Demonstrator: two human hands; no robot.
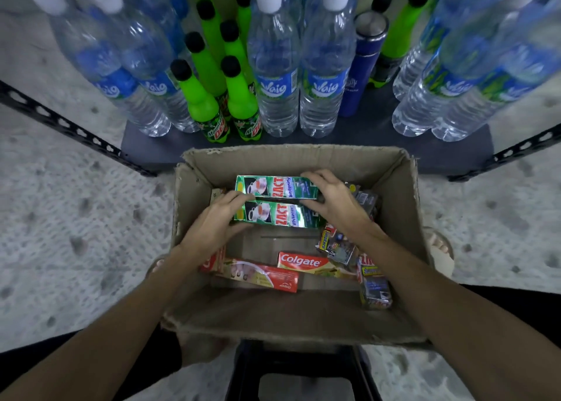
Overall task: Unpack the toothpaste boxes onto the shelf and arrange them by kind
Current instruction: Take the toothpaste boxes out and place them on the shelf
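Two green Zact boxes [277, 202] lie side by side, touching, at the far end of the cardboard carton [403, 185]; head view only. Our left hand [217, 221] curls round their left ends, our right hand [334, 200] round their right ends, so we grip the pair from both sides. Still in the carton: two red Colgate boxes [300, 262] near the near wall, dark silver boxes [375, 285] along the right wall. Another red box [212, 261] shows partly under our left wrist. Carton sits just in front of the dark shelf [145, 142]. On the shelf: clear water bottles [277, 76], green Mountain Dew bottles [206, 97], a blue can [364, 63]. Black stool [300, 370] below the carton.
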